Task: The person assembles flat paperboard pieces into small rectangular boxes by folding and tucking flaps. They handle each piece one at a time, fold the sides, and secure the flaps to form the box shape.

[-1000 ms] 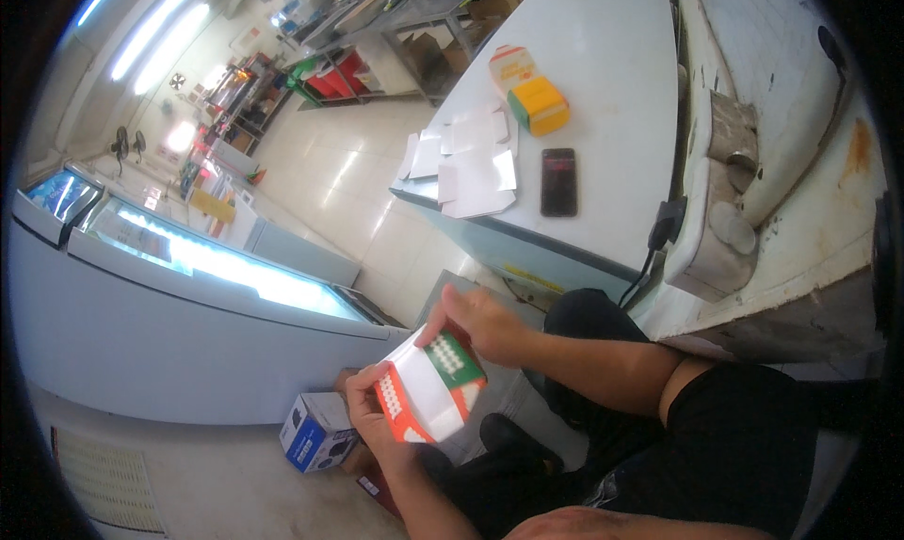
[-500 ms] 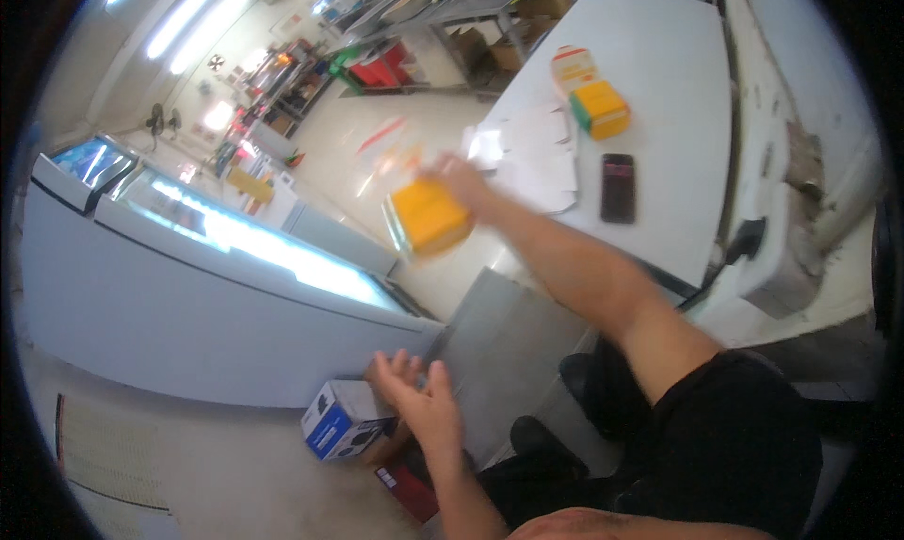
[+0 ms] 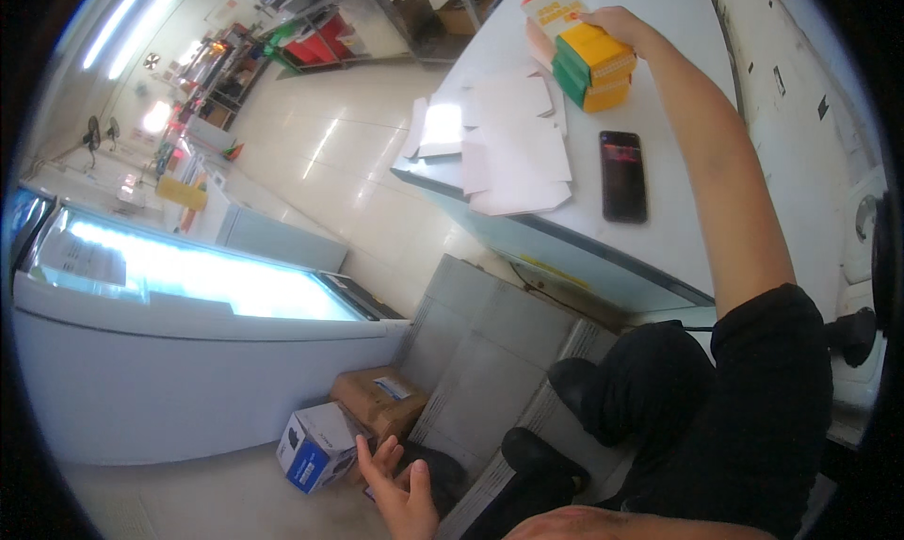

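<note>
At the far end of the white table (image 3: 678, 116), my right hand (image 3: 619, 27) is closed on a yellow box with a green end (image 3: 595, 52). This box rests on a second yellow and green box (image 3: 607, 97), which shows only in part. Just behind them stands or lies a carton (image 3: 554, 11) with a white, yellow and red face. Low in the view, away from the table, my left hand (image 3: 400, 493) is open, palm up and holding nothing. Left of the boxes lie flattened cardboard pieces (image 3: 513, 159), and a dark phone (image 3: 623, 177) sits nearer me.
A long white display case (image 3: 207, 380) with a lit glass top runs along the left. Beside it on the floor are a brown carton (image 3: 377, 399) and a white and blue box (image 3: 315, 446). Metal shelving (image 3: 414, 22) and red bins (image 3: 320, 41) stand farther back.
My right hand has carried the yellow box from over the floor to the right, onto the other box on the table. My left hand has dropped lower, still open. The view has shifted.
</note>
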A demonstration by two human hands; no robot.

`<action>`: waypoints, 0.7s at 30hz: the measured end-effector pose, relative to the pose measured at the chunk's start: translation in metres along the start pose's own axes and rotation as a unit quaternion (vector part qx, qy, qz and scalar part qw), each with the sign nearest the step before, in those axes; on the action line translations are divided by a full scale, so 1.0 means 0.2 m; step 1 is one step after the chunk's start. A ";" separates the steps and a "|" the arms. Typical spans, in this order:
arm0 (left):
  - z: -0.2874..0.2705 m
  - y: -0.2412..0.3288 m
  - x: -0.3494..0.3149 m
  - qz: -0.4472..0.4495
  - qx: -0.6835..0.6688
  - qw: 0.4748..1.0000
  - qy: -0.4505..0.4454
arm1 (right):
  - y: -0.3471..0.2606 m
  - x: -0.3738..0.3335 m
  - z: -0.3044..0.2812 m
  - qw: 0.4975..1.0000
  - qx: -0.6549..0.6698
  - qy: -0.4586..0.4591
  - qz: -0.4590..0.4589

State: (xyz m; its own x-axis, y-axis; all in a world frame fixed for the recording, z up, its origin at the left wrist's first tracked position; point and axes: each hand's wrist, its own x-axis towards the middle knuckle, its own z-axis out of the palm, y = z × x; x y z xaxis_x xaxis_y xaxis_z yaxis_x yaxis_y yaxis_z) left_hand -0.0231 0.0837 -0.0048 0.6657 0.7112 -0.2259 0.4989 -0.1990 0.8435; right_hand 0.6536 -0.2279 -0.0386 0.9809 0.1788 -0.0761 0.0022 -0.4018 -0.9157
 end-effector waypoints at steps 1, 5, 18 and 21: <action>0.01 0.00 0.01 0.000 0.004 1.000 -0.002 | 0.01 0.04 0.05 0.999 -0.038 0.002 0.009; 0.04 0.07 0.06 0.007 0.036 0.999 -0.017 | 0.03 0.18 0.16 0.968 -0.247 0.018 0.031; 0.08 0.18 0.08 0.005 0.069 0.996 -0.053 | 0.22 0.12 0.29 0.902 -0.399 0.164 -0.024; 0.09 0.21 0.06 -0.001 0.071 0.997 -0.041 | 0.22 0.08 0.36 0.844 -0.472 0.220 -0.125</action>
State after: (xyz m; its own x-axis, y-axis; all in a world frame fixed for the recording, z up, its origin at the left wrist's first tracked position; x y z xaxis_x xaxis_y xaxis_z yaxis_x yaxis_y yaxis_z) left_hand 0.0163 0.0720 0.0189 0.7042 0.6560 -0.2716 0.5705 -0.2950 0.7665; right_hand 0.6547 -0.1775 -0.1082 0.9035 0.0970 0.4174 0.1703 -0.9751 -0.1422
